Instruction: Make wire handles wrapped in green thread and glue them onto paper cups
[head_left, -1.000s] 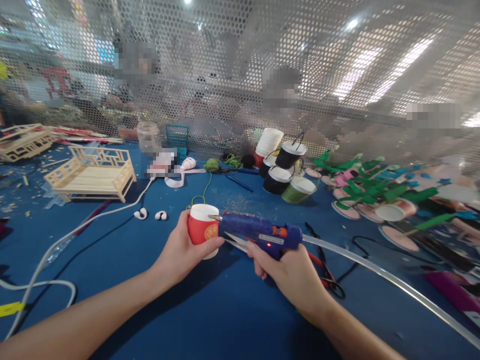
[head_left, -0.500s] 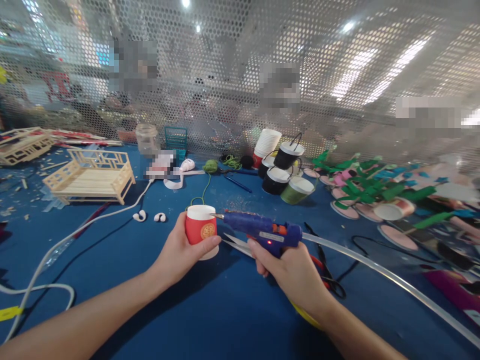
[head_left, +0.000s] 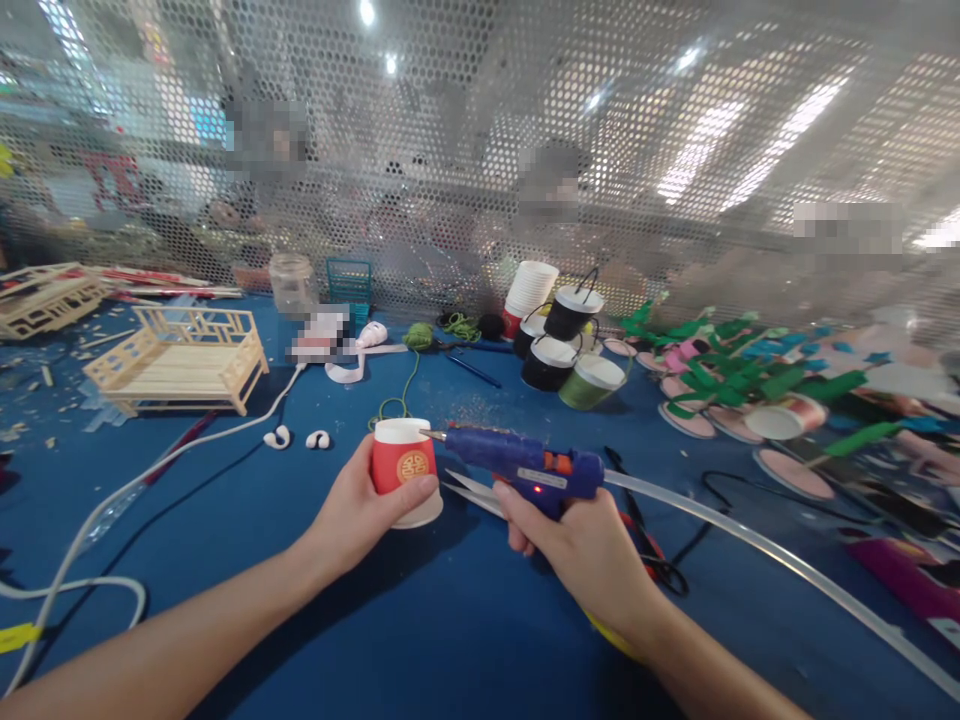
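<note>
My left hand (head_left: 364,500) is wrapped round a red paper cup (head_left: 390,467) with a gold emblem and a white band at its top. A white rim shows at its lower end. My right hand (head_left: 574,530) grips a blue hot glue gun (head_left: 517,462), whose lit red light shows on its side. The nozzle points left and meets the cup's white band, though I cannot tell if it touches. A clear glue stick (head_left: 720,530) trails from the gun's back. Scissors (head_left: 474,493) lie partly hidden behind my right hand. Green yarn (head_left: 390,405) runs behind the cup.
Yarn-wrapped cups with handles (head_left: 551,362) and a stack of paper cups (head_left: 531,288) stand at the back. Green paper plants (head_left: 705,385) crowd the right. On the left are a small wooden bed (head_left: 184,362), a white cable (head_left: 187,440) and earbuds (head_left: 318,440). Perforated metal (head_left: 450,130) rises behind.
The cup has tilted slightly, so more of its lower rim shows. The glue gun stays at its white band, and the whole view has shifted a little.
</note>
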